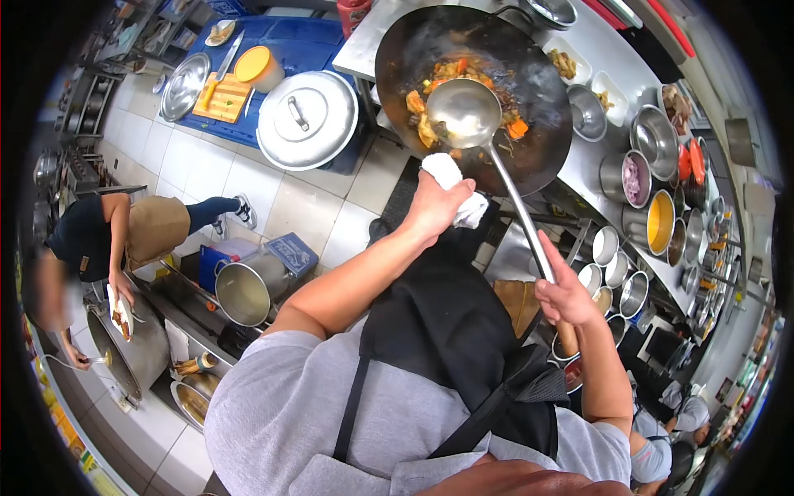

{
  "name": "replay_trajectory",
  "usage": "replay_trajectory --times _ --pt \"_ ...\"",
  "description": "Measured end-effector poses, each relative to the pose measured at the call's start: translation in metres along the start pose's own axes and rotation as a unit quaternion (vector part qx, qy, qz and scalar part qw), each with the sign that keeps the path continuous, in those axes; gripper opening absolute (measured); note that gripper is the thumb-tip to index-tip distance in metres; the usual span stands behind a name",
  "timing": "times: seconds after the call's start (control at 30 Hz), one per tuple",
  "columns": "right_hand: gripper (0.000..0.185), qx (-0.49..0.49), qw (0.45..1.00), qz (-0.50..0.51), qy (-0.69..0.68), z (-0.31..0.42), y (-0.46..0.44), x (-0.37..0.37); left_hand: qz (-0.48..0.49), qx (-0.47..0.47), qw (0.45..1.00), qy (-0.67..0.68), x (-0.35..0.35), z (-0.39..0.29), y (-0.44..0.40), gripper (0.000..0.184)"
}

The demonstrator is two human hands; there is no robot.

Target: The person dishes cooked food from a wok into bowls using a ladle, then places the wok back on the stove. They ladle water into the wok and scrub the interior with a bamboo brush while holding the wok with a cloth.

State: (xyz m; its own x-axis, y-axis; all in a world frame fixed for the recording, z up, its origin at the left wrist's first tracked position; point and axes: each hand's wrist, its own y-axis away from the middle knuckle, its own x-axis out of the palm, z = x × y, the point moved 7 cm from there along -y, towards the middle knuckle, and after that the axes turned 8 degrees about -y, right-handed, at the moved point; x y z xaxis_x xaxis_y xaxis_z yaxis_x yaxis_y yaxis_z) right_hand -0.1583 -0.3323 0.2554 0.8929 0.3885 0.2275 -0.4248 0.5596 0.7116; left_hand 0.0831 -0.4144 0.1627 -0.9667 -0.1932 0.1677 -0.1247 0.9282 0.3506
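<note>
My left hand [433, 207] is closed around a folded white cloth [444, 172] at the near rim of a dark wok [542, 91]. Whether it grips the wok's handle through the cloth is hidden. In my right hand [569, 291] is the wooden-ended handle of a long metal ladle [463, 113]. Its bowl hangs over the wok, above browned vegetable pieces and orange chunks [517, 129]. Light steam rises from the food. A second loop handle [514, 11] shows on the wok's far side.
Steel bowls [653, 139] and a pot of yellow liquid [661, 217] line the counter on the right. A large lidded pot [318, 140] stands by the blue table [289, 41], which holds a cutting board [225, 101] and knife [230, 54]. Another person [107, 236] works at the left.
</note>
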Motion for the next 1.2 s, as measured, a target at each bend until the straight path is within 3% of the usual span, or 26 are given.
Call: replay_trajectory --times 0.1,0.23,0.27,0.3,0.37,0.4,0.53,0.63,0.7,0.93,1.2 --pt "0.086 -0.035 0.990 -0.055 0.125 0.004 -0.002 0.002 0.003 -0.020 1.000 0.000 -0.003 0.001 0.000 0.037" --pt "0.086 0.003 0.998 0.022 -0.055 0.006 -0.006 -0.001 0.023 0.006 0.999 -0.024 -0.003 -0.011 0.000 0.033" --pt "0.087 -0.003 0.998 -0.027 0.050 0.007 -0.007 0.001 0.019 0.007 0.999 -0.034 -0.003 -0.013 -0.001 0.029" --pt "0.087 -0.003 0.998 -0.022 0.052 0.008 -0.008 -0.001 0.014 0.005 0.999 -0.045 -0.004 -0.014 -0.002 0.026" --pt "0.087 -0.023 0.999 0.022 0.006 0.010 -0.009 0.001 0.000 0.006 0.999 -0.044 -0.003 -0.009 -0.002 0.023" --pt "0.087 0.001 0.992 0.084 -0.095 0.011 -0.009 0.000 -0.009 0.012 0.999 -0.042 -0.002 -0.009 -0.004 0.020" --pt "0.085 -0.003 0.989 0.108 -0.105 0.010 -0.017 -0.006 -0.019 0.023 0.999 -0.042 0.001 -0.010 -0.004 0.019" --pt "0.081 0.006 0.933 0.215 -0.289 0.014 -0.017 -0.003 -0.015 0.023 0.999 -0.047 0.004 -0.016 0.000 0.019" --pt "0.078 -0.006 0.931 0.233 -0.283 0.011 -0.020 -0.004 0.021 0.015 0.999 -0.033 0.010 -0.024 0.003 0.019" --pt "0.075 -0.029 0.886 0.295 -0.356 -0.002 -0.026 -0.008 -0.022 0.003 0.999 -0.037 0.004 -0.022 0.002 0.020" --pt "0.077 -0.120 0.862 0.283 -0.403 0.004 0.001 -0.048 0.010 -0.054 0.998 -0.016 -0.002 -0.021 0.007 0.018"
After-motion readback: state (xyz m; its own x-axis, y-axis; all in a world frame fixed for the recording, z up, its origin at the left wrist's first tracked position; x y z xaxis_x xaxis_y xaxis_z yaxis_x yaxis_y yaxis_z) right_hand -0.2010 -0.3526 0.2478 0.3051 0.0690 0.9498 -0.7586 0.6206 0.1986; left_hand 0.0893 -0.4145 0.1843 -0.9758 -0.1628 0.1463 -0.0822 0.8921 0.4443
